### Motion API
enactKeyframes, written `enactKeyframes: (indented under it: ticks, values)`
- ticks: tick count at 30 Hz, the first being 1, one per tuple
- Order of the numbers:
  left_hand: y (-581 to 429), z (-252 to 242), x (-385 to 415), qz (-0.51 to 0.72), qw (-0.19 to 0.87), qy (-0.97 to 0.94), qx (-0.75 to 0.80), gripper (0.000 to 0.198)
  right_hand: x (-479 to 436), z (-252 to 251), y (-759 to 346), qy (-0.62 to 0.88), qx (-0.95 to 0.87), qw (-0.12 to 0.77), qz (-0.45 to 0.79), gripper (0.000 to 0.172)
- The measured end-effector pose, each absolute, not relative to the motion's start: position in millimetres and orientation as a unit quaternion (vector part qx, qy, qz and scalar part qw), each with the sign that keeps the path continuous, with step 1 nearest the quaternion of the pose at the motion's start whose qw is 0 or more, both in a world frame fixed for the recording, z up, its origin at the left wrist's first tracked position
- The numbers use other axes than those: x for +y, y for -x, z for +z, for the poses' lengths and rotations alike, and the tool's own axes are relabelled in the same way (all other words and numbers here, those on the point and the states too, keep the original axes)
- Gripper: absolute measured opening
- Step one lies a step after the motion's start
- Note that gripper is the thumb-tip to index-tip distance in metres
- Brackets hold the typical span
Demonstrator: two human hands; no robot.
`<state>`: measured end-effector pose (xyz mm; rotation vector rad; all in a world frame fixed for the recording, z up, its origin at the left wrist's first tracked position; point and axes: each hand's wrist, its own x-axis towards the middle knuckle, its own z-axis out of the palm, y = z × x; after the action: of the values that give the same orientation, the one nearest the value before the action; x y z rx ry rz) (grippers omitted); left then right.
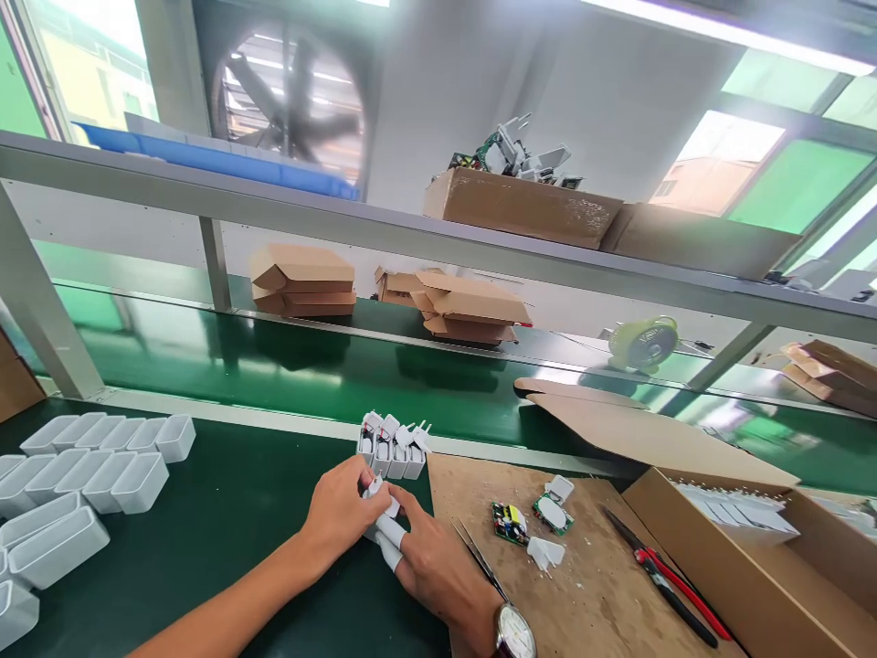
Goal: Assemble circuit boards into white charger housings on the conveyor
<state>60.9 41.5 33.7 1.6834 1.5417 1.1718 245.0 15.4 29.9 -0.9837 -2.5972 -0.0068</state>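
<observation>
My left hand [335,514] is closed on a small white plastic plug housing [375,486], its thumb and fingers pressing near the top. White coverings wrap some fingers of my right hand [438,559], which grips the same housing from the right. Much of the piece is hidden by my fingers. Just beyond it stands a group of white housings [394,459] with plug parts and wires in their tops. Beside my right hand, tweezers [483,559] lie on a brown board [582,603]. Circuit boards [509,522] and a loose white plug part [546,552] rest there too.
Rows of open white housings [58,539] stand at left. Red-and-black pliers [661,576] lie at right, beside an open cardboard box [713,567] holding white parts. Behind runs a green conveyor belt [308,366] under a shelf [384,224] carrying cartons.
</observation>
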Motion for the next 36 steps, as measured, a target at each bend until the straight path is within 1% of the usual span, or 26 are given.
enactKeyframes:
  ticks: [3,6,10,16,20,23,26,31,36]
  values:
    - [-72,34,47,0.434,0.255,-0.648,0.572,0.025,20,28,-252,0.354,-0.915,0.191,-0.007,0.036]
    - [-76,34,48,0.442,0.251,-0.671,0.54,0.028,24,24,-259,0.36,-0.909,0.208,-0.005,0.031]
    - [-59,31,44,0.461,0.264,-0.686,0.497,0.032,30,31,-271,0.349,-0.907,0.235,0.005,0.034]
    - [-13,10,37,0.453,0.288,-0.648,0.54,0.041,40,50,-288,0.341,-0.905,0.254,0.016,0.038]
    - [-2,1,37,0.436,0.307,-0.627,0.567,0.044,43,36,-288,0.331,-0.912,0.239,0.037,0.031]
    - [-4,1,37,0.429,0.318,-0.624,0.57,0.045,45,26,-286,0.324,-0.915,0.238,0.04,0.03]
    - [-4,3,36,0.428,0.323,-0.616,0.578,0.047,44,28,-286,0.321,-0.913,0.25,0.038,0.03]
    - [0,3,34,0.425,0.324,-0.597,0.598,0.049,35,30,-280,0.353,-0.89,0.284,0.05,0.037]
    - [-1,3,37,0.417,0.326,-0.599,0.601,0.048,28,18,-272,0.367,-0.883,0.283,0.071,0.036]
